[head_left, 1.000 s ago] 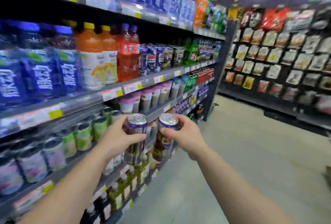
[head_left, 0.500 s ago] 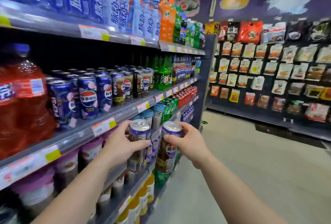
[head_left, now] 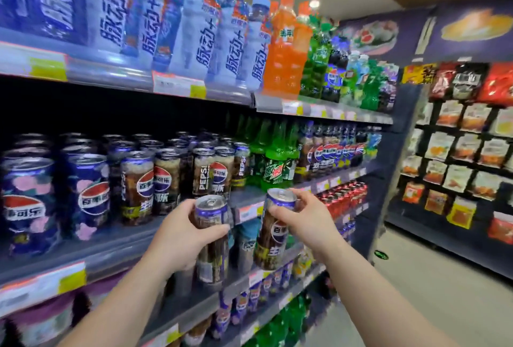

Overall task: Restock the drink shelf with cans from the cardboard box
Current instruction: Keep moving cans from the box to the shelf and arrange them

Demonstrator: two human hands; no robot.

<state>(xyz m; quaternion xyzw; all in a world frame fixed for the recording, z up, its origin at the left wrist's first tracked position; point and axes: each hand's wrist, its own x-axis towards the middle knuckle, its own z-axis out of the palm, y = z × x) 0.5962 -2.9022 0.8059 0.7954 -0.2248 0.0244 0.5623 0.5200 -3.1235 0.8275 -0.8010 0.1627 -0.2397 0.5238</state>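
My left hand (head_left: 177, 235) grips a tall dark Pepsi can (head_left: 212, 246) upright, just in front of the can shelf's front edge (head_left: 247, 212). A second matching can (head_left: 273, 232), tilted slightly, is held near its top by my right hand (head_left: 308, 223). Both cans sit a little below the shelf level where rows of Pepsi cans (head_left: 155, 180) stand. No cardboard box shows in this view.
Blue and orange bottles (head_left: 230, 38) fill the shelf above; green and cola bottles (head_left: 277, 160) stand right of the cans. Lower shelves (head_left: 266, 288) hold more drinks. A snack rack (head_left: 466, 157) lines the far side of the aisle floor (head_left: 416, 299).
The view has tilted upward and come closer to the can shelf. Both hands have risen with their cans toward the shelf's front edge.
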